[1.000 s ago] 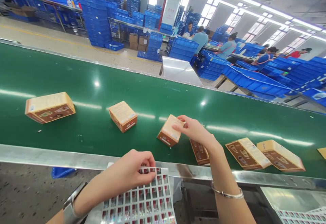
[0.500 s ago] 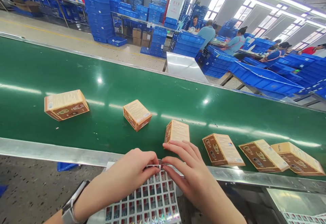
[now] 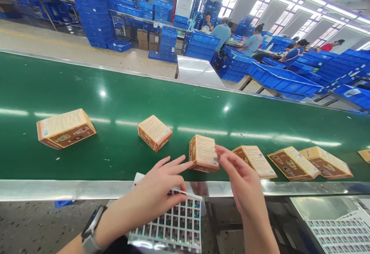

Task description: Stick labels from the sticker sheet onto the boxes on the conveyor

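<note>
My left hand (image 3: 163, 188) pinches the top edge of a sheet of small shiny stickers (image 3: 173, 223) between thumb and forefinger. Its other fingers stretch toward a brown and cream printed carton (image 3: 205, 152) on the green conveyor belt, a fingertip at the carton's lower left side. At the carton's right edge is my right hand (image 3: 241, 169), thumb and fingers pressed together. Whatever small thing they hold is too blurred to name. Right beside that hand lies another carton (image 3: 257, 161), partly hidden behind it.
More cartons lie along the green belt (image 3: 115, 76): one (image 3: 154, 132) left of centre, another (image 3: 66, 128) farther left, several at right. A metal rail (image 3: 95, 188) edges the belt. Further sticker sheets (image 3: 338, 231) lie at lower right. Beyond stand blue crates (image 3: 89, 15) and people at tables.
My right hand has moved from the sheet's top edge to the right side of the middle carton, its fingers now closed together. My left hand keeps the sheet, its outer fingers now spread toward the carton.
</note>
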`<action>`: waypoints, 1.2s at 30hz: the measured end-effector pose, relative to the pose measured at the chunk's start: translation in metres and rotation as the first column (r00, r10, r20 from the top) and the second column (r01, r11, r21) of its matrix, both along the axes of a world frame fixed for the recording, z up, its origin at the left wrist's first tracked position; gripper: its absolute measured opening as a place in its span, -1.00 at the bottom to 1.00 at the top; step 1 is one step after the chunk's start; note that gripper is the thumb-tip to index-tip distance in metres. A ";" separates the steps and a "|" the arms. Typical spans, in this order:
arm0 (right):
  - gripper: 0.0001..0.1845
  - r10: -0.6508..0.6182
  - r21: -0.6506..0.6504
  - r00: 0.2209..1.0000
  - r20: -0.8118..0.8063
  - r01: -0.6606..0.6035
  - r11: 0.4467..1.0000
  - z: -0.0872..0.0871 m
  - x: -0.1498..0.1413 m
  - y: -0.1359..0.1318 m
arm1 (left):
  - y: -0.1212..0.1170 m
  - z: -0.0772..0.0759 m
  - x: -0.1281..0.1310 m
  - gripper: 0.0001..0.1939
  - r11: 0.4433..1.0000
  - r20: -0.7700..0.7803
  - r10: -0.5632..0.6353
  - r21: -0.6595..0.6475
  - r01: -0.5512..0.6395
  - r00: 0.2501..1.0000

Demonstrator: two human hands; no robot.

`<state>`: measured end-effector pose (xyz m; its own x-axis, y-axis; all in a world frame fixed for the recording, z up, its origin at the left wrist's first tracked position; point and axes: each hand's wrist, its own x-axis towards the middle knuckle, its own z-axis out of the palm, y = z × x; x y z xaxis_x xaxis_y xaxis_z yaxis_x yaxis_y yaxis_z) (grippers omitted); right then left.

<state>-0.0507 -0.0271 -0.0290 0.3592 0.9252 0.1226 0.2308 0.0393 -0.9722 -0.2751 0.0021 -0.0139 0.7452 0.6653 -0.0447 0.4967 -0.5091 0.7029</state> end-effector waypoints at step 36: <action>-0.62 -0.470 -0.133 0.802 0.368 0.545 0.828 -0.017 0.076 0.050 | 0.010 -0.029 0.097 -0.89 0.903 0.034 -0.302 0.331 0.275 0.953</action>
